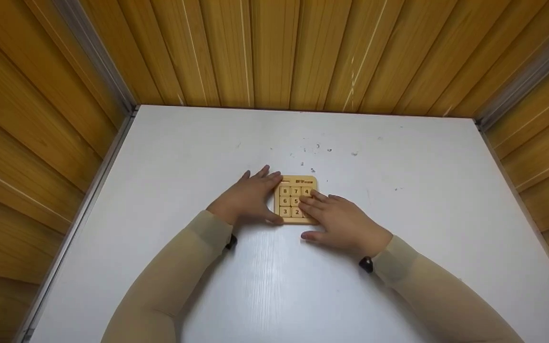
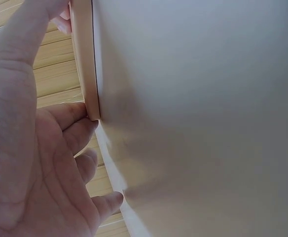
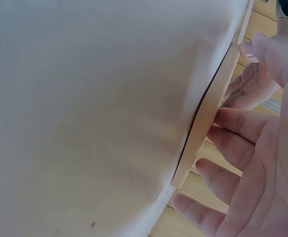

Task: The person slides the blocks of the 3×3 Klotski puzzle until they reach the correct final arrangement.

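A wooden sliding number puzzle [image 1: 289, 206] lies flat on the white table, its tiles reading 8, 7, 4 across the top row. My left hand [image 1: 250, 196] grips its left side, thumb at the near corner and fingers at the far one. In the left wrist view that hand [image 2: 50, 143] spans the puzzle's side edge [image 2: 85, 64]. From the right, my right hand [image 1: 346, 223] lays extended fingertips on the tiles, covering the lower right ones. Its thumb stands apart, off the board. The right wrist view shows the fingers [image 3: 233, 143] over the puzzle's edge [image 3: 205, 118].
The white table [image 1: 265, 281] carries small dark marks [image 1: 329, 150] beyond the puzzle. Wood-patterned panels [image 1: 274, 52] rise behind it and along both sides, with grey metal posts [image 1: 98, 52] at the far corners. Each wrist wears a black band [image 1: 366, 264].
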{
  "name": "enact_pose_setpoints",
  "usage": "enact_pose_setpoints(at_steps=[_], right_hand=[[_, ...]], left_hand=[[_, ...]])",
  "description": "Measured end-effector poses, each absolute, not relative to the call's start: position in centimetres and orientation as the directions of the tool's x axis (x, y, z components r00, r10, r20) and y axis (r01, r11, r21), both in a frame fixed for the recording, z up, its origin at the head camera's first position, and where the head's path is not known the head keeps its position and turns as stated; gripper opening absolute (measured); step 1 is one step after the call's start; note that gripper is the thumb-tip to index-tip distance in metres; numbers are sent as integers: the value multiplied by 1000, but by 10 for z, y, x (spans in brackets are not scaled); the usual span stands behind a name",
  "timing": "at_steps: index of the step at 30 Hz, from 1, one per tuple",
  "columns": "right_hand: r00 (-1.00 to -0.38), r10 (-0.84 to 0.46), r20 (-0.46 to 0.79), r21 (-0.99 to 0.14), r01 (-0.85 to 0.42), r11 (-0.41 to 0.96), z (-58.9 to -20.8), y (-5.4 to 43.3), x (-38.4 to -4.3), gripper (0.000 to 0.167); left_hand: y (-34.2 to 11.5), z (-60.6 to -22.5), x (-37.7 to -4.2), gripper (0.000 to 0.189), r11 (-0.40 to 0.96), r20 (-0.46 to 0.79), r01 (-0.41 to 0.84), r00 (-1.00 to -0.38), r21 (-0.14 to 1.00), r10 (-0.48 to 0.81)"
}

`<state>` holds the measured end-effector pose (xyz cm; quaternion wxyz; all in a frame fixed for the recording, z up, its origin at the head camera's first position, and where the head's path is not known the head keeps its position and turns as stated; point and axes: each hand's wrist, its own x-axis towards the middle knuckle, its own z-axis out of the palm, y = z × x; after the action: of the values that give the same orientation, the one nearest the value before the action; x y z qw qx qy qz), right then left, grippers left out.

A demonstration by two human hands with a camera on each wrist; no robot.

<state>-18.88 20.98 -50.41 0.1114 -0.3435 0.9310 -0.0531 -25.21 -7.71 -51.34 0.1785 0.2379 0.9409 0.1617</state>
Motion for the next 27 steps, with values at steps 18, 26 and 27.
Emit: enact_pose_setpoints(at_steps=[18, 26, 27], right_hand=[[-757, -626, -187, -175, -601, 780, -504, 228, -173, 89], [-758, -631, -167, -146, -614, 776, -506, 233, -167, 89], [-757, -633, -165, -145, -616, 774, -506, 234, -167, 88]], left_hand=[[-77, -512, -252, 129, 832, -261, 378, -825, 407, 502], [-77, -511, -251, 129, 831, -264, 377, -823, 409, 503], [-77, -511, -251, 129, 832, -265, 377, -823, 408, 503]])
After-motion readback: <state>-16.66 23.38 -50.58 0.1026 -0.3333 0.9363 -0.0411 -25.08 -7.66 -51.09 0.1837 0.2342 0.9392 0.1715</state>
